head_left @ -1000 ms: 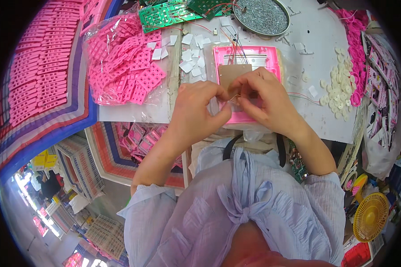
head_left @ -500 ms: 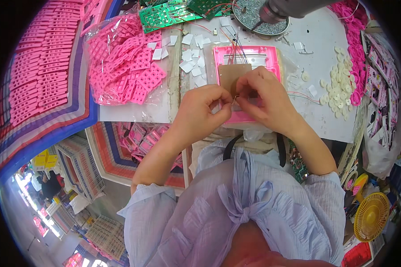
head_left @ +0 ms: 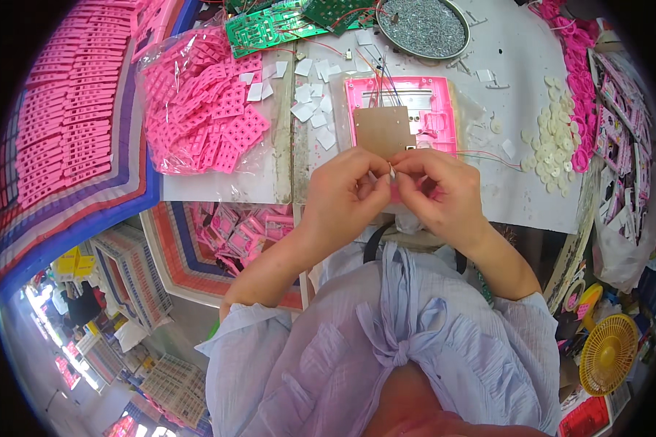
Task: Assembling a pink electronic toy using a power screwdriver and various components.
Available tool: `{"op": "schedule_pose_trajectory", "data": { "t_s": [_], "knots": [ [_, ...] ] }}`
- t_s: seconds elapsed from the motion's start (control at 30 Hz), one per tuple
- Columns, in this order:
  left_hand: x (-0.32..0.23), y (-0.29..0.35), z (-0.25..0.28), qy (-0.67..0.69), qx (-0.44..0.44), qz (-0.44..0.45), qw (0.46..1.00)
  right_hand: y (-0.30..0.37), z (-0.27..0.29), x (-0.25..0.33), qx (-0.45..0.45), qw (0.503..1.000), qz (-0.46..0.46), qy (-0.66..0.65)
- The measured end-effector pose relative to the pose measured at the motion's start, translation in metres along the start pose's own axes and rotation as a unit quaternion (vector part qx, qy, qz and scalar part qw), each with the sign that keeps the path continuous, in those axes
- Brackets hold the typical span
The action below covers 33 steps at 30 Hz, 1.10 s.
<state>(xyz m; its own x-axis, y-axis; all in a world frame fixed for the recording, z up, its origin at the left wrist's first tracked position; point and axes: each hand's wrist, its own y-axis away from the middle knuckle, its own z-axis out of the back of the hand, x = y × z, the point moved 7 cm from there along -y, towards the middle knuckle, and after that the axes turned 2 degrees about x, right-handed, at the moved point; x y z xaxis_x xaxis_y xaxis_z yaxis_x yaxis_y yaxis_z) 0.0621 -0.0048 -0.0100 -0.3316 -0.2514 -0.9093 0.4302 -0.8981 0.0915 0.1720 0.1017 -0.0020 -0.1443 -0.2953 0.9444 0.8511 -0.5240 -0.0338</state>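
Note:
My left hand [head_left: 345, 193] and my right hand [head_left: 443, 191] meet fingertip to fingertip at the near edge of a pink plastic case [head_left: 445, 87]. Both are closed in a pinch around a tiny whitish piece [head_left: 392, 173], too small to make out. Just beyond my fingers a brown circuit board [head_left: 381, 130] lies over the open case. Thin coloured wires [head_left: 386, 84] run from the board toward the far side. The case's near part is hidden by my hands.
A round metal dish of screws [head_left: 424, 28] stands at the back. White paper squares [head_left: 314, 102] and a bag of pink keypad parts [head_left: 204, 102] lie left. Cream plastic discs [head_left: 554, 146] and pink cords [head_left: 572, 80] are right. Green circuit boards [head_left: 270, 28] lie far left.
Both hands have moved nearer to my body, uncovering more of the brown board and case. The power screwdriver above the dish has gone out of view.

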Motion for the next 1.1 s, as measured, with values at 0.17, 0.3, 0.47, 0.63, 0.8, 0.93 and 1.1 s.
{"op": "schedule_pose_trajectory", "data": {
  "t_s": [0.17, 0.3, 0.47, 0.63, 0.8, 0.93, 1.1],
  "knots": [
    [0.012, -0.004, -0.001, 0.002, 0.040, 0.079, 0.996, 0.006, -0.003, 0.006, -0.034, 0.990, 0.132, 0.040],
    [0.028, -0.014, -0.008, 0.186, 0.139, 0.183, 0.955, 0.014, -0.007, 0.017, -0.012, 0.962, 0.229, 0.146],
    [0.025, -0.020, -0.004, 0.239, 0.191, 0.217, 0.927, 0.015, -0.010, 0.018, 0.001, 0.942, 0.282, 0.182],
    [0.006, -0.020, 0.007, -0.002, 0.134, 0.043, 0.990, 0.011, -0.013, 0.018, 0.007, 0.927, 0.256, 0.275],
    [0.003, -0.008, 0.004, -0.134, 0.031, -0.157, 0.978, 0.007, -0.024, 0.012, 0.036, 0.911, 0.257, 0.322],
    [-0.003, -0.002, 0.003, -0.162, 0.000, -0.198, 0.967, 0.004, -0.028, 0.012, 0.063, 0.903, 0.252, 0.342],
    [0.004, 0.001, -0.001, -0.168, -0.003, -0.172, 0.971, 0.003, -0.031, 0.014, 0.089, 0.896, 0.255, 0.352]
  ]
}}
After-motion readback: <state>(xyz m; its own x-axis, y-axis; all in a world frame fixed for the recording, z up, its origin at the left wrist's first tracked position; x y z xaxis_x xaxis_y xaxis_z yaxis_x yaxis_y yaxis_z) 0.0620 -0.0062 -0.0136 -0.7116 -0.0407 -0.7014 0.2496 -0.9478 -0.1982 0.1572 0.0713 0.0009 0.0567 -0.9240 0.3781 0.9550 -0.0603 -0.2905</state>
